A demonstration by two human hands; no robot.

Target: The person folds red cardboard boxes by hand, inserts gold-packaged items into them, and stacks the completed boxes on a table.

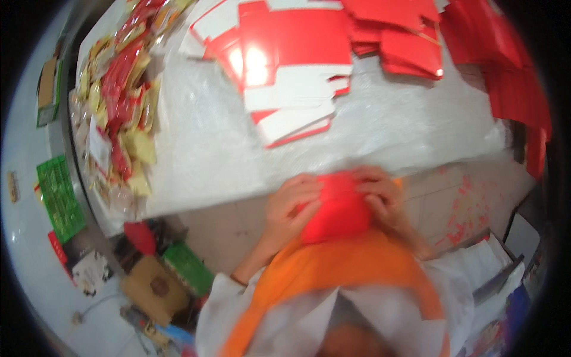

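A red cardboard piece (341, 209), which looks like a small box, is held close against the orange apron (348, 259). My left hand (294, 203) grips its left side, with the fingers over the top edge. On the opposite side my right hand (379, 189) holds the upper right edge; motion blurs it. How far the piece is folded cannot be made out. Beyond the hands, flat red-and-white carton blanks (312, 40) lie overlapping on the table covered with white woven plastic sheeting (200, 143). A second stack of red blanks (410, 49) lies to its right.
Packets in clear, red and yellow wrapping (120, 98) are heaped along the table's left side. Below left are a green plastic basket (60, 196) and a brown cardboard box (156, 288). Red scraps (468, 209) litter the tiled floor at right, near an open box (482, 263).
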